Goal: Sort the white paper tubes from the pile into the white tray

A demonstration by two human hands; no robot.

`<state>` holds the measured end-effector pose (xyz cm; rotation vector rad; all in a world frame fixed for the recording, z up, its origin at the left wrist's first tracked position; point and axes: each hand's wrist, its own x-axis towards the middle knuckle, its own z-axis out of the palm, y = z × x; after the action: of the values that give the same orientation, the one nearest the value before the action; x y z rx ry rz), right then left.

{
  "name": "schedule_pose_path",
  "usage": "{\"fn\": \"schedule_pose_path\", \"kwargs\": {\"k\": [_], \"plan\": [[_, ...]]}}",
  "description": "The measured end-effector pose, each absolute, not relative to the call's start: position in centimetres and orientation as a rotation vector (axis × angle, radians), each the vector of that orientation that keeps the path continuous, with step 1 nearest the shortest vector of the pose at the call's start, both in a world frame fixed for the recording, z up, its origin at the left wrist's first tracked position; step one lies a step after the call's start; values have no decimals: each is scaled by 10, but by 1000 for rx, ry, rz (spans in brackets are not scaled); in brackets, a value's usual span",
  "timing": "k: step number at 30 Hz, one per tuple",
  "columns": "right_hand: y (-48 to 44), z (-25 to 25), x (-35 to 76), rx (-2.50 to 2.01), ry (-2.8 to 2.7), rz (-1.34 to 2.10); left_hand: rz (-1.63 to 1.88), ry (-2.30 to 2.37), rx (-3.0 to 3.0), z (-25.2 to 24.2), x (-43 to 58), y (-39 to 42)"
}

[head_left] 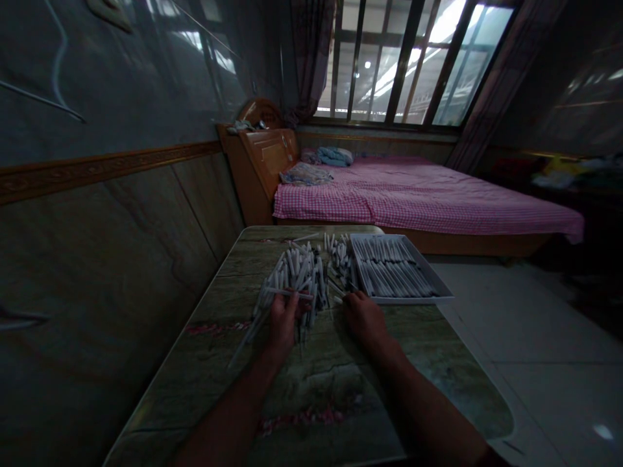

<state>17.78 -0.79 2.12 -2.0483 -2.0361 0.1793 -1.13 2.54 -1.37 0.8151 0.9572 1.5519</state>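
Clenching one thin white stick (292, 293) crosswise, its long axis running left to right, your left hand (285, 324) sits at a loose, uncountable heap of white sticks (296, 272), while your empty, relaxed right hand (365, 318) rests beside a white rectangular tray (389, 300) of parallel sticks (389, 272).

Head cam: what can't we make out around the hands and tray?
Left hand: head view; loose white sticks hide the fingers, so any grip is unclear.
Right hand: head view; its own back hides the palm and anything beneath it.
Sticks in the white tray: head view; too dim and small to count.
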Motion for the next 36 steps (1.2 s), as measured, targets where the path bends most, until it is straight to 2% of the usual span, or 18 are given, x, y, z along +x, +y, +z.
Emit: {"fn": "schedule_pose_path", "kwargs": {"k": [9, 23, 36], "plan": [[-11, 20, 150, -2063, -2171, 183, 1496, 1053, 883, -17, -12, 25], [-14, 47, 176, -2262, -2302, 295, 1459, 975, 850, -13, -10, 21], [-12, 36, 178, -2045, -2336, 321, 1577, 999, 717, -11, -15, 28]]}}
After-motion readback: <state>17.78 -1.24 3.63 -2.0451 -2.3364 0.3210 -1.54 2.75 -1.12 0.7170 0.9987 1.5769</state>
